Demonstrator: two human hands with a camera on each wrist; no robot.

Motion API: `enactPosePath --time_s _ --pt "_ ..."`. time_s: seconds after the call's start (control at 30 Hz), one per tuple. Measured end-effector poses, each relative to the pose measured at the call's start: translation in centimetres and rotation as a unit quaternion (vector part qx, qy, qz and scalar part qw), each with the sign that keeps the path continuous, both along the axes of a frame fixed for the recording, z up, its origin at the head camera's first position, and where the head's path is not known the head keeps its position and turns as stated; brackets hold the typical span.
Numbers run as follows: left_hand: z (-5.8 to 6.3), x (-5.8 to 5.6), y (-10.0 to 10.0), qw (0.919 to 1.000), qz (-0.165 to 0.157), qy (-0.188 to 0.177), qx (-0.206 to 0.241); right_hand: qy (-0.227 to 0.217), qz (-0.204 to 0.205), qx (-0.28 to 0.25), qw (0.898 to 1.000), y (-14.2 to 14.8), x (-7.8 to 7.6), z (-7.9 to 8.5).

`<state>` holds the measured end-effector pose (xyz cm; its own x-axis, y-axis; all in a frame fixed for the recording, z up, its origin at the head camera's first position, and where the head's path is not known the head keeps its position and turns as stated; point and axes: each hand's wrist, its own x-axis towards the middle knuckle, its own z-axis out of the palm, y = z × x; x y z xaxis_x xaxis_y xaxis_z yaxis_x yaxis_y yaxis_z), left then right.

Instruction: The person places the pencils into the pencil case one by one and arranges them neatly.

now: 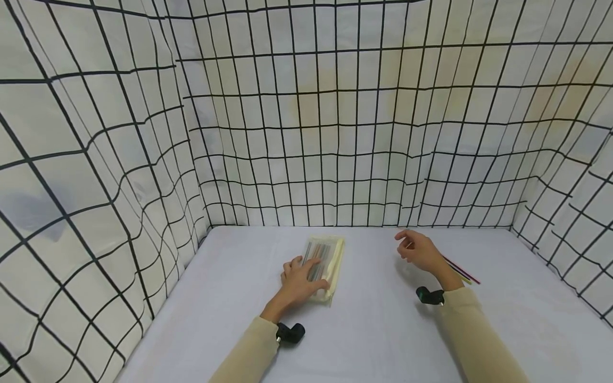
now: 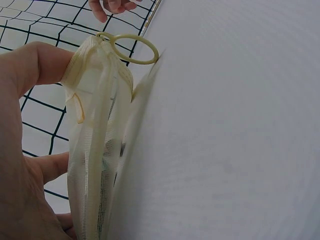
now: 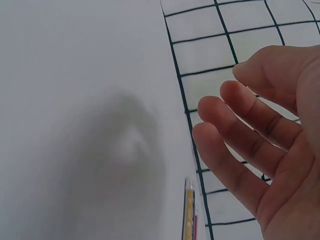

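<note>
A pale yellow mesh zip pouch (image 1: 338, 256) lies flat on the white table, with several slim pencil-like sticks showing through its clear top. My left hand (image 1: 298, 283) rests on it with fingers spread, thumb toward the near right side. In the left wrist view the pouch (image 2: 90, 155) appears edge-on, its round zipper ring (image 2: 135, 62) at the end by the thumb. Well to the right, my right hand (image 1: 419, 252) hovers over the table with loosely bent fingers and nothing in them. Thin pencils (image 1: 463, 270), yellowish, dark and red, lie beside the right wrist.
A white wall with a black grid net (image 1: 345, 127) closes off the back of the table (image 1: 373, 330). Netting also runs along the left (image 1: 96, 175) and right sides. Each wrist carries a small black camera (image 1: 290, 333).
</note>
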<state>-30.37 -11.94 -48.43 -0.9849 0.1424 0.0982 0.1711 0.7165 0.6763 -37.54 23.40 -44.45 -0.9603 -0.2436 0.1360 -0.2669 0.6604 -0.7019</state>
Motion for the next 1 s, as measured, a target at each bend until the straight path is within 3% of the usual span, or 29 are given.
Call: enactPosePath --time_s 0.37,0.67,1.0 --pt "0.0 0.1 0.0 1.0000 -0.003 0.004 0.003 0.051 -0.022 0.073 0.996 3.1 0.1 0.2" --pt "0.0 0.1 -0.1 1.0000 -0.004 0.002 0.006 0.035 -0.015 0.080 0.996 5.1 0.5 0.4" --pt "0.1 0.0 -0.2 1.0000 -0.007 0.005 0.003 0.002 -0.027 0.125 0.992 7.5 0.6 -0.2"
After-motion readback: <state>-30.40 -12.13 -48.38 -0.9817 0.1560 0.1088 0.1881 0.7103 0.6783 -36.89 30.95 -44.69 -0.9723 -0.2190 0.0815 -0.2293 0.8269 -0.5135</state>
